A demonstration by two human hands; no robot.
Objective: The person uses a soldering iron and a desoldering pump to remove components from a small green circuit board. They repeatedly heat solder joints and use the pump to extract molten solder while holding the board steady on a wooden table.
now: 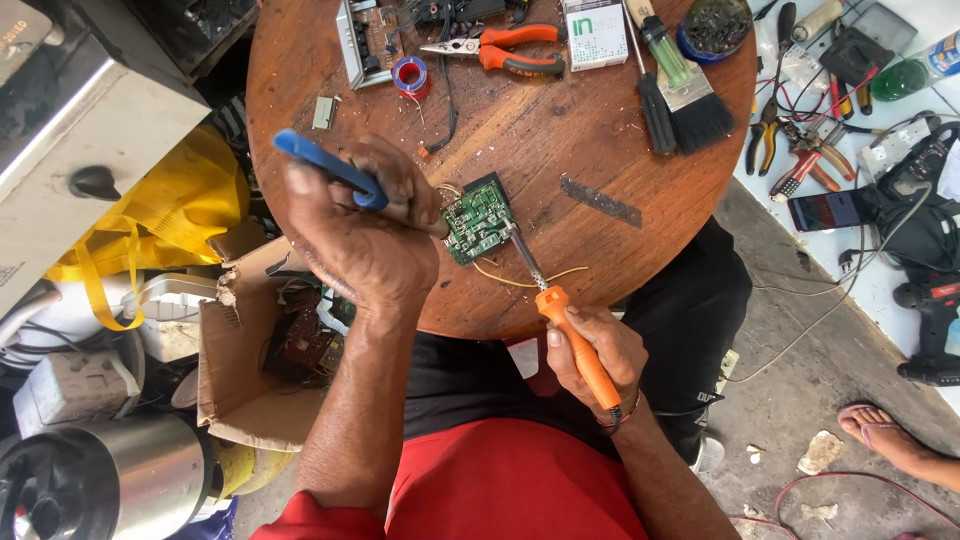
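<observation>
A small green circuit board lies near the front edge of a round wooden table. My left hand grips a blue-handled tool and rests against the board's left side. My right hand, below the table edge, holds an orange-handled soldering iron; its metal tip reaches up to the board's right edge. Thin yellow wires trail from the board.
At the table's far side lie orange pliers, a red tape roll, a paintbrush, a green screwdriver and a white box. More pliers and a phone lie right. A cardboard box stands left. Another person's foot is at lower right.
</observation>
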